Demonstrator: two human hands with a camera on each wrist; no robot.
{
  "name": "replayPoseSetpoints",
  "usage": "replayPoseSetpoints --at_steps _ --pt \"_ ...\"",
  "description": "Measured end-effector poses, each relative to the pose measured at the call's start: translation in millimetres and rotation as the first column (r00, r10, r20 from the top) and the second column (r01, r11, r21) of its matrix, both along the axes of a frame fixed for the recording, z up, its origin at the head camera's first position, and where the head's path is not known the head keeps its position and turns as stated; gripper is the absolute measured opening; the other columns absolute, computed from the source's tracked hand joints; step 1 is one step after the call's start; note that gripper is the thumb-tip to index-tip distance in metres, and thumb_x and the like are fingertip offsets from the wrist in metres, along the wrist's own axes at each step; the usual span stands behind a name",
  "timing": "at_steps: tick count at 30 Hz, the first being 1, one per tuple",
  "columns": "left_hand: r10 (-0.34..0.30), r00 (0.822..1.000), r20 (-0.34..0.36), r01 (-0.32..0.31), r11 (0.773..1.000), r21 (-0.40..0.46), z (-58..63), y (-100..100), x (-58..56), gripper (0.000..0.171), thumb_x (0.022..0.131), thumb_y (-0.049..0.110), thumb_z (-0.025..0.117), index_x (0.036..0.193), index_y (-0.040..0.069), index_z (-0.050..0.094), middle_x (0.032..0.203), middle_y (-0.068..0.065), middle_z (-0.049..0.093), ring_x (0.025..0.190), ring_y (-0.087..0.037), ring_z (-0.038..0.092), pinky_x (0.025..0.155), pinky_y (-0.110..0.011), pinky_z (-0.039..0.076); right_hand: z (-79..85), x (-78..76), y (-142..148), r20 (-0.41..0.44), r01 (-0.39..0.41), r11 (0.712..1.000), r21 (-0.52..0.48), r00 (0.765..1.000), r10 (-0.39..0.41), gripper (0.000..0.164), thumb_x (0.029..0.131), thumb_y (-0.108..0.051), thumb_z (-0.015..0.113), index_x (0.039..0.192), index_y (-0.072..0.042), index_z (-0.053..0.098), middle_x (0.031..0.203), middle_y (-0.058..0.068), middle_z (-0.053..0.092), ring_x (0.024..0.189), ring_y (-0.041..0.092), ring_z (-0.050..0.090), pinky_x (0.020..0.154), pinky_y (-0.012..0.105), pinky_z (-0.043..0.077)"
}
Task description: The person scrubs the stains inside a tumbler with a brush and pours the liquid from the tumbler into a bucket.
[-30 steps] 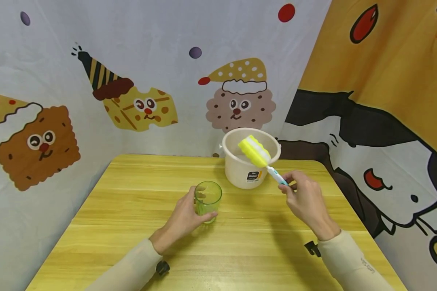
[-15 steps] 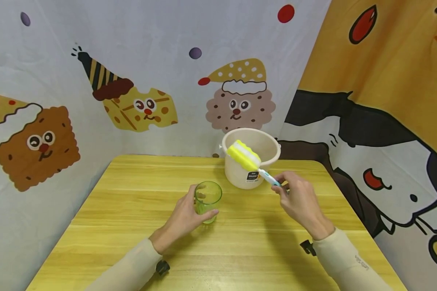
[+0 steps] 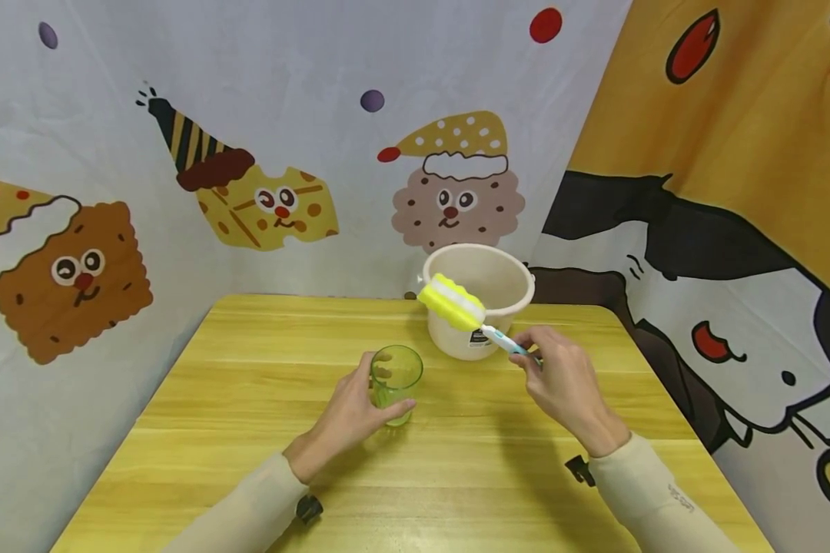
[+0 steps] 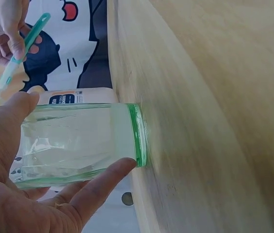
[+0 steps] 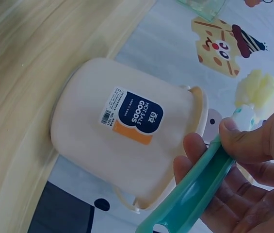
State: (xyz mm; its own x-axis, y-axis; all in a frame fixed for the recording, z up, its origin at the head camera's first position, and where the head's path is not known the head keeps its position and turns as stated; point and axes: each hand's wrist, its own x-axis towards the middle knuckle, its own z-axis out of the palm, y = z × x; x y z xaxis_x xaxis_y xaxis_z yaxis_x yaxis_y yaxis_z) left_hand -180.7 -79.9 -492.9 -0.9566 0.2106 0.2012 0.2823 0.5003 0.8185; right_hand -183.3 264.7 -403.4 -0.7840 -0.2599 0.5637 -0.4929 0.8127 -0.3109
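Note:
My left hand [image 3: 346, 422] grips a clear green drinking glass [image 3: 396, 384], thumb on the near side and fingers round the back. The glass stands upright on the table, its base against the wood in the left wrist view. My right hand [image 3: 566, 388] pinches the blue-green and white handle of a sponge cup brush [image 3: 452, 302] between thumb and fingers. The brush's yellow and white sponge head points up and left, overlapping the bucket's front rim in the head view, beyond the glass. In the right wrist view the handle [image 5: 200, 184] runs under my thumb.
A cream bucket [image 3: 446, 338] with a printed label stands at the back of the wooden table [image 3: 249, 461], just behind the glass and brush. A cartoon-printed cloth [image 3: 304, 69] hangs behind the table and along its sides.
The right hand has moved a little left, and the brush head has swung left and down from over the bucket's mouth to its front left rim. Left hand and glass have kept still.

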Motion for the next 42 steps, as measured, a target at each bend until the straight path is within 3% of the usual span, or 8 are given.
replayPoseSetpoints --at_steps 8,25,35,42 --pt "-0.008 1.0 0.003 0.008 1.0 -0.005 0.5 0 -2.0 0.089 0.094 0.04 0.101 0.163 0.014 0.052 0.146 -0.013 0.078 0.135 -0.035 0.078 0.11 -0.057 0.068 -0.6 -1.0 -4 -0.022 -0.016 0.999 0.031 1.0 0.017 0.019 0.097 0.001 0.093 0.108 -0.009 0.08 0.1 0.007 0.08 0.068 0.011 0.054 0.056 0.023 0.042" --pt "-0.021 0.999 0.04 0.022 1.0 -0.018 2.2 -2 -1.6 0.092 0.093 0.044 0.101 0.164 0.016 0.051 0.149 -0.013 0.078 0.139 -0.035 0.076 0.117 -0.058 0.065 1.6 -4.2 -9 -0.144 -0.081 0.988 0.129 0.985 0.099 0.025 0.094 -0.003 0.096 0.107 -0.017 0.08 0.098 -0.001 0.076 0.058 0.005 0.042 0.048 0.02 0.033" --pt "-0.031 0.998 0.047 0.031 0.999 -0.011 3.3 -4 -1.2 0.092 0.095 0.038 0.101 0.165 0.009 0.049 0.149 -0.021 0.076 0.136 -0.041 0.077 0.112 -0.058 0.068 8.8 -6.5 -13 -0.197 -0.096 0.972 0.216 0.97 0.14 0.033 0.089 0.0 0.098 0.11 -0.018 0.082 0.104 0.0 0.08 0.055 0.006 0.048 0.046 0.018 0.032" --pt "-0.037 0.999 0.039 0.038 0.999 -0.016 1.7 -4 -1.2 0.095 0.095 0.043 0.1 0.167 0.009 0.047 0.152 -0.024 0.075 0.139 -0.043 0.075 0.114 -0.061 0.067 14.9 -8.5 -16 -0.232 -0.1 0.96 0.26 0.959 0.163 0.033 0.088 0.001 0.099 0.11 -0.017 0.082 0.106 0.003 0.081 0.054 0.01 0.049 0.046 0.019 0.031"
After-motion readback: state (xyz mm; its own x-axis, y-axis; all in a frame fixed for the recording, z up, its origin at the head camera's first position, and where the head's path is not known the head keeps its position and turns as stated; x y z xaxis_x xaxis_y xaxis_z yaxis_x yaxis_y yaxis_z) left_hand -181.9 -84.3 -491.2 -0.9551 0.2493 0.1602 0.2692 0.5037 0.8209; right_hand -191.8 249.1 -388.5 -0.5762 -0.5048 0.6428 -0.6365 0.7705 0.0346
